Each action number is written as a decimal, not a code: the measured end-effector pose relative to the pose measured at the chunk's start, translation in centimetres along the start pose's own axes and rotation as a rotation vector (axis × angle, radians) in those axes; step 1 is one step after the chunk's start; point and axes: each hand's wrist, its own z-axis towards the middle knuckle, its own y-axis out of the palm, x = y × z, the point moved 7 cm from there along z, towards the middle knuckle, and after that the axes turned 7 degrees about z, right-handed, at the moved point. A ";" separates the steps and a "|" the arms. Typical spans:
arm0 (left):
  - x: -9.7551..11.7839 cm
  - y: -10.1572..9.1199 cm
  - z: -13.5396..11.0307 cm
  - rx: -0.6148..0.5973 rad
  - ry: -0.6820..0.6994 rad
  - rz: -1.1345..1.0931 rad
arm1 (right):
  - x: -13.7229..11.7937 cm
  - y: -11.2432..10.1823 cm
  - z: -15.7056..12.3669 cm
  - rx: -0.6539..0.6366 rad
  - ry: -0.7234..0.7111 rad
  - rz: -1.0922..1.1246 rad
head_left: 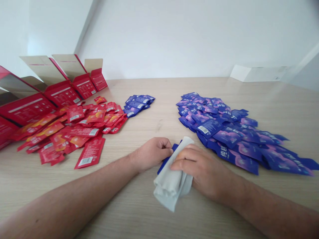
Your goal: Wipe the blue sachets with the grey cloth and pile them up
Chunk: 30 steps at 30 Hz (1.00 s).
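My left hand [152, 153] is curled closed, pinching the edge of a blue packet [164, 161] that lies on the wooden table [159, 109]. My right hand [199, 169] presses a folded white cloth [170, 184] down over that packet, fingers close together on the cloth. Most of the packet is hidden under the cloth and hands. A large heap of blue packets [236, 136] lies just right of my hands.
A small stack of blue packets [138, 104] sits at centre back. Red packets [72, 131] are spread at the left, with several open red cartons [62, 89] behind them. A white box [259, 73] lies at the far right by the wall.
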 end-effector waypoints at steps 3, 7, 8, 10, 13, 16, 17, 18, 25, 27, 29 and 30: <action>-0.3 0.0 0.1 0.001 -0.024 -0.031 | 1.1 -0.8 0.0 0.099 0.068 0.005; 0.1 -0.1 0.0 0.001 0.007 0.010 | -0.1 -0.1 0.0 0.009 -0.022 0.019; 0.2 -0.1 0.0 -0.001 0.015 0.017 | -0.4 0.1 0.0 -0.020 -0.039 0.017; 0.2 0.0 0.0 -0.004 0.014 0.009 | -0.4 0.1 0.0 -0.017 -0.024 0.007; 0.0 0.0 0.0 -0.004 -0.008 -0.013 | 0.8 -0.6 -0.1 0.072 0.069 -0.008; 0.0 0.0 0.1 0.000 0.003 0.003 | 0.6 -0.5 -0.1 0.061 0.045 -0.001; 0.1 0.0 0.1 0.000 0.014 0.012 | 0.3 -0.3 0.0 0.034 0.016 0.006; 0.1 0.0 0.1 -0.001 0.022 0.020 | 0.1 -0.1 -0.1 0.012 -0.006 0.009; -0.1 0.0 0.2 -0.003 0.000 0.000 | 1.4 -0.9 -0.1 0.098 0.078 -0.020; 0.0 0.0 0.2 -0.011 0.009 0.006 | 1.0 -0.6 0.1 0.060 0.040 0.002; 0.1 -0.1 0.2 -0.008 0.017 0.019 | 0.4 -0.3 0.2 0.021 0.006 0.023; 0.1 -0.2 0.2 -0.003 0.017 0.025 | 0.2 -0.3 0.3 0.015 0.003 0.027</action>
